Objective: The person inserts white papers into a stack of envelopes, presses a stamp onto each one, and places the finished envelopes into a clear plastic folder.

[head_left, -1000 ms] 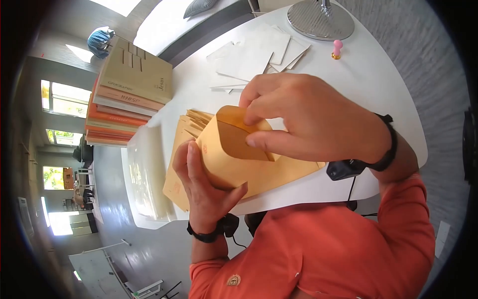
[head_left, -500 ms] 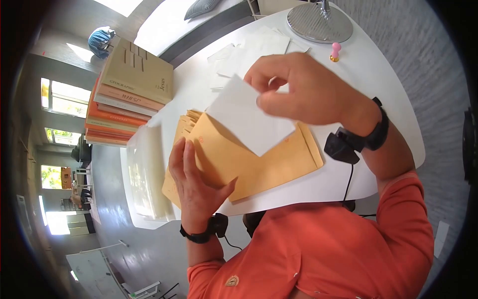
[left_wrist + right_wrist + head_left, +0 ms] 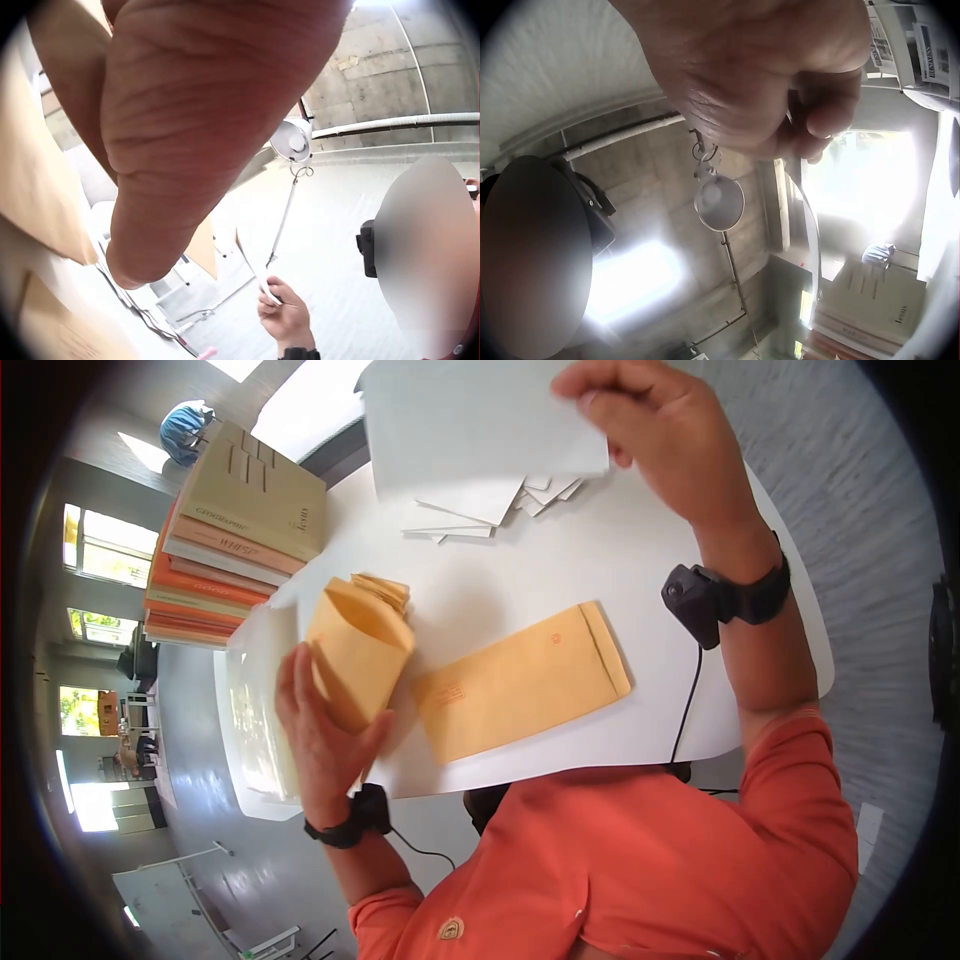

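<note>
In the head view, my left hand (image 3: 325,735) holds a tan paper envelope (image 3: 355,660) at the left of the table, fingers along one side and thumb at the other. Its mouth gapes open at the top. Raised at the far side, my right hand (image 3: 665,435) pinches a white sheet of paper (image 3: 480,425) by its right edge; in the right wrist view the sheet (image 3: 810,232) appears nearly edge-on. A second tan envelope (image 3: 525,685), with red print, lies flat between the hands. More tan envelopes (image 3: 388,590) show behind the held one.
Loose white papers (image 3: 460,520) lie beyond the envelopes, partly hidden by the raised sheet. Stacked books (image 3: 235,525) stand at the far left. Clear plastic wrapping (image 3: 255,710) covers the table's left edge. A cable (image 3: 690,705) hangs from the right wrist camera.
My right hand has left the envelope's mouth, come up holding a white sheet, and lifted it away to the far side. My left hand has shifted left with its envelope, uncovering the flat one.
</note>
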The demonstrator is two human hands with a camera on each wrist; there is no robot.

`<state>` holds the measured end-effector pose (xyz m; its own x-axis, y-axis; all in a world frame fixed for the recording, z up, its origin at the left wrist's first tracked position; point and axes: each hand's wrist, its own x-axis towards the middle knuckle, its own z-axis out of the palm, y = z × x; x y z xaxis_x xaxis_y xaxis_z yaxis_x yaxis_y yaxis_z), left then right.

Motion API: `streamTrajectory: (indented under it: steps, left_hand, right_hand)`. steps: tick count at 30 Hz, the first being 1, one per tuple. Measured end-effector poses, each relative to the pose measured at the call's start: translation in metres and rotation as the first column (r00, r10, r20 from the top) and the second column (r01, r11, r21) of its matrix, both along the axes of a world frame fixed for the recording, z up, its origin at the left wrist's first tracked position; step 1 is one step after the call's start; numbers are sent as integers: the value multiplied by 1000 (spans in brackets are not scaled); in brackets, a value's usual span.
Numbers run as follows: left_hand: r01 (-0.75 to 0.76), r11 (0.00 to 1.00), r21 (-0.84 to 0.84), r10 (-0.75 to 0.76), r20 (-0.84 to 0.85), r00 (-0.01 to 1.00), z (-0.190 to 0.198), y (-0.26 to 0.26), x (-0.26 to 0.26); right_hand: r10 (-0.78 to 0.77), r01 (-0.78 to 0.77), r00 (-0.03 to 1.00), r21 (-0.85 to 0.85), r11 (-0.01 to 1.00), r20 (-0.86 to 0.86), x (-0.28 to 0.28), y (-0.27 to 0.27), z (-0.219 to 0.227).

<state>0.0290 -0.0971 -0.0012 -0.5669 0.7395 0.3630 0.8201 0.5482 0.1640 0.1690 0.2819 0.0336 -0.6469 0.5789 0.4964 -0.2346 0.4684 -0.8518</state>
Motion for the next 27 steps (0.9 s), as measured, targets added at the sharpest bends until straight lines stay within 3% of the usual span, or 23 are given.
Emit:
streamTrajectory:
  steps: [1,2,4,7,9,10,11,12,16,18,22,25,27]
  left_hand:
    - [-75,996,-43,75,-13,997,1,-3,-4]
    - [-151,985,-86,148,-30,988,2,-6,-6]
    - [-133,987,-86,127,-69,989,-4,-9,-3]
    - [71,997,14,-72,84,994,-16,4,24]
    - [263,965,20,-262,196,945,-20,29,45]
    - [259,965,27,-259,196,946,-22,42,54]
    - [321,947,-27,-306,235,922,-24,54,63]
    - [383,920,-78,-349,277,895,-25,64,69]
    - [481,871,-97,-427,333,840,-45,87,74]
    - [512,848,-136,-450,324,832,-46,93,73]
    - [494,854,-164,-436,292,851,-43,99,69]
    - [533,834,-146,-487,262,834,-44,106,63]
    - [565,813,-140,-497,339,799,-41,111,61]
  right_hand:
    - [-1,1,1000,6,1000,7,-1,2,1]
    - [34,-41,996,-94,995,-79,-5,4,3]
    - [55,-87,984,-186,979,-167,-12,9,2]
    - [-20,-24,982,-234,972,-187,-26,21,-23]
    - [56,-42,988,-99,994,144,-30,38,-48]
    - [59,-46,988,-93,995,146,-29,36,-45]
    - [75,-90,857,5,996,509,-26,31,-42]
    - [36,-166,602,81,983,798,-23,27,-38]
    - [18,-213,610,142,967,792,-18,19,-30]
    - [10,-183,750,192,964,661,-13,20,-24]
    - [13,-185,779,210,960,627,-4,20,-14]
    - [-26,-186,824,314,931,566,-4,19,-14]
    - [28,-234,804,274,933,594,-2,14,-10]
